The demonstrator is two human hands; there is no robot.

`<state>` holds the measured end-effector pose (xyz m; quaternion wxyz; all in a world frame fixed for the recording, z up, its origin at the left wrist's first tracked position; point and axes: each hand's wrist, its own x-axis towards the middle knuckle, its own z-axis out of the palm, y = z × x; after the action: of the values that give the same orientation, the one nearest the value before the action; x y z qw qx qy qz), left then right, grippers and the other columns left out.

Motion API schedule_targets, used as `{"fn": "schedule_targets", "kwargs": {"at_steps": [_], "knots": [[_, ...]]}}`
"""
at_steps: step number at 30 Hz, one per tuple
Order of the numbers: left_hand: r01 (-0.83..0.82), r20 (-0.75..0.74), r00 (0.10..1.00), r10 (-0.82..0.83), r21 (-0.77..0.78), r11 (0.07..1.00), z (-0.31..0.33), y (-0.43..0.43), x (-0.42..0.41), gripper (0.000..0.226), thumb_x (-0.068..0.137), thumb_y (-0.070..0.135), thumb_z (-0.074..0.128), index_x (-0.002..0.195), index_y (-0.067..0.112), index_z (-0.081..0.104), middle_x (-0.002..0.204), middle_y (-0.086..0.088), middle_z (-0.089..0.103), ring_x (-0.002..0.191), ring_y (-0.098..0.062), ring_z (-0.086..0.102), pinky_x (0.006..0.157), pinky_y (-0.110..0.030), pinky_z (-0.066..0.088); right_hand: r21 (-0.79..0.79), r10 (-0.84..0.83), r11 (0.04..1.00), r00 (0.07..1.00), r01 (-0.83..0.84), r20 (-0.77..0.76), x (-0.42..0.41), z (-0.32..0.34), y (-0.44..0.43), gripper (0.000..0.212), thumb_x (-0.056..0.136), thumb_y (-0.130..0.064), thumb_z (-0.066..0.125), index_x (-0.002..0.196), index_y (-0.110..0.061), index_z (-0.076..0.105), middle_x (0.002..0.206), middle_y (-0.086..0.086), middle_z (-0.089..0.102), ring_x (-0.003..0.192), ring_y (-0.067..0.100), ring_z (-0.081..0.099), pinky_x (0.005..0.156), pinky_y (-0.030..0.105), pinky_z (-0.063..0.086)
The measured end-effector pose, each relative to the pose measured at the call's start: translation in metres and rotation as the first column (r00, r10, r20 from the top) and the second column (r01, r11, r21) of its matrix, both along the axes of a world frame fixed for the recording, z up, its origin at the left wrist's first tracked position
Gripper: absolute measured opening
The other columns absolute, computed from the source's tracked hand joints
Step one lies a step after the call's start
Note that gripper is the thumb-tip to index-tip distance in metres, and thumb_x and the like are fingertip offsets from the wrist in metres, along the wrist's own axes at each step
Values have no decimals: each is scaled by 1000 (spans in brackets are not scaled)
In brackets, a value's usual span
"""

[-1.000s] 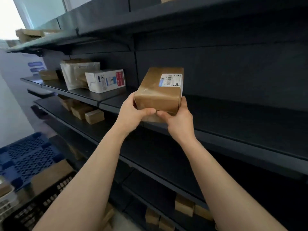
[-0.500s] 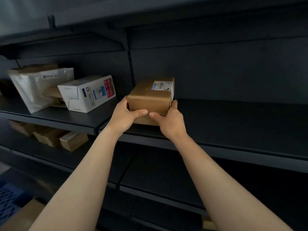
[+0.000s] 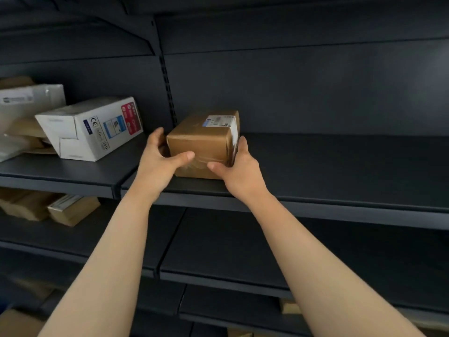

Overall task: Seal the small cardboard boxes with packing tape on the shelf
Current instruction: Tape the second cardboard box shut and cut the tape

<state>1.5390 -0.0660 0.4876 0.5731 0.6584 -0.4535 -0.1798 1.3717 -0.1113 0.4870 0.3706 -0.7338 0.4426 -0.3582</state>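
Small taped cardboard box (image 3: 202, 142) sitting on the dark shelf (image 3: 315, 166), left hand (image 3: 159, 161) gripping its left side, right hand (image 3: 239, 166) clasping its right side, thumbs on the front face, white box (image 3: 92, 128) left of it.

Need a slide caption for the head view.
Left hand and right hand grip a taped cardboard box on the dark shelf, beside a white carton.

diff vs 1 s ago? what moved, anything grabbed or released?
The cardboard box went from tilted in the air down onto the shelf, now flat. The left hand and right hand still grip its sides; nothing released. The white printed carton stayed put.
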Motion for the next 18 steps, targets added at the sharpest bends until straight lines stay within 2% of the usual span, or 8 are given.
{"fn": "schedule_targets", "kwargs": {"at_steps": [3,5,7,9,13,16,18], "knots": [[-169,98,977,187,-167,971,6,17,-25,65,83,21,72,140,21,40,141,1,44,126,-10,43,104,-24,35,-26,-13,1000,999,14,43,-25,4,14,71,92,-33,62,149,-13,24,145,4,43,132,21,42,92,20,35],[-150,162,966,202,-286,946,14,27,-49,48,86,18,68,130,20,49,131,0,51,118,-6,48,102,-19,37,-54,-60,996,994,65,90,-45,3,23,61,94,-34,58,146,-14,33,145,0,45,133,16,41,92,17,33],[11,226,971,75,-359,933,18,29,-79,36,87,13,67,121,19,55,122,-2,57,113,-7,54,101,-23,43,-76,-117,989,985,127,131,-66,-2,30,55,95,-35,55,144,-15,39,144,-2,47,134,13,40,97,17,32],[187,258,962,-95,-358,915,17,27,-118,31,87,10,66,116,19,58,115,0,61,110,-10,58,99,-27,46,-91,-181,976,971,197,153,-93,-9,34,51,96,-36,54,141,-16,44,141,-4,49,132,10,41,98,16,31],[472,292,873,-391,-306,827,3,17,-203,29,87,11,65,113,22,58,112,2,61,109,-10,58,97,-26,47,-79,-370,920,918,384,143,-165,-22,45,50,95,-38,55,140,-18,46,140,-5,51,130,8,42,98,17,33],[627,330,767,-550,-204,752,-12,9,-272,28,88,10,65,113,22,59,112,4,61,108,-6,57,96,-23,46,-94,-530,843,847,530,28,-238,-35,57,50,94,-37,57,138,-17,48,136,-1,54,125,11,47,98,23,40],[709,354,678,-644,-84,700,-21,7,-324,29,88,12,65,114,22,60,111,7,59,107,-1,55,95,-14,43,-111,-615,788,774,605,-152,-293,-44,69,46,94,-36,58,134,-15,50,131,4,57,122,21,51,97,33,44]]}}
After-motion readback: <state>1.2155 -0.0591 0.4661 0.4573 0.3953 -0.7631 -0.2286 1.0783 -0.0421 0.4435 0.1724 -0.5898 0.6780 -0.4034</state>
